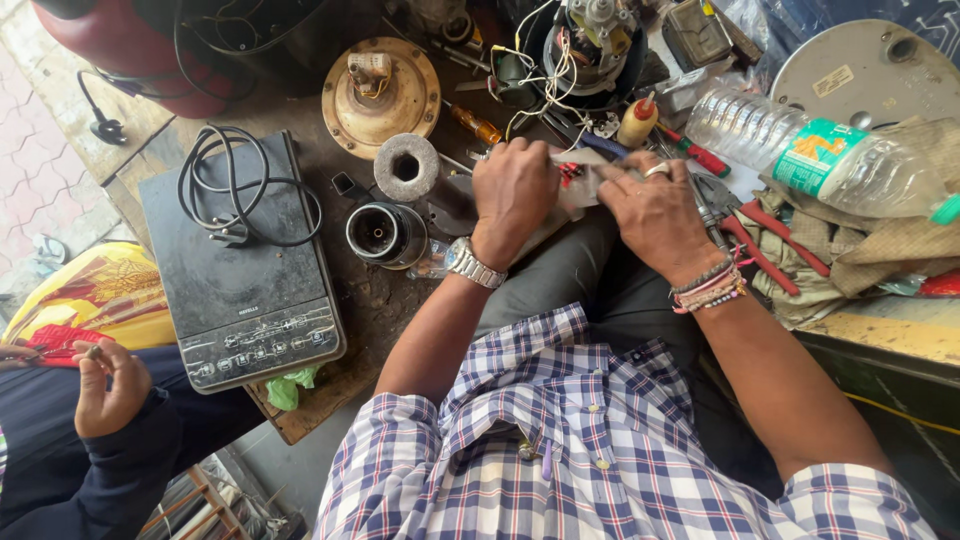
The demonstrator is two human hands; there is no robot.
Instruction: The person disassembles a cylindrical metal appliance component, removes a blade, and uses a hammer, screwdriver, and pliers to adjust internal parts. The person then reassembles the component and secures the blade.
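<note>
My left hand (513, 190) and right hand (655, 205) meet over my lap at the edge of the workbench (880, 335), and between them sits a small grey part with red wire ends (580, 175). My left fingers are curled around its near end, pinching it steady; my right fingers press on it from the other side, though I cannot tell whether they grip a tool or only the part itself. The red bits are tiny and partly hidden by my knuckles.

To do this well, I judge I should keep both wrists braced against my knee, hold the part level and work the wires slowly so nothing slips or snaps.

Around me the bench is crowded. 1 plastic water bottle (810, 150) lies on its side just beyond my right hand, with red-handled pliers (760, 240) close under my wrist and a small glue bottle (637, 120) behind. A grey ring-shaped core (406, 167) and a dark metal cup (385, 235) sit just left of my left hand, an induction cooktop (240, 270) further left. Another person's hand (110, 385) is well apart
</note>
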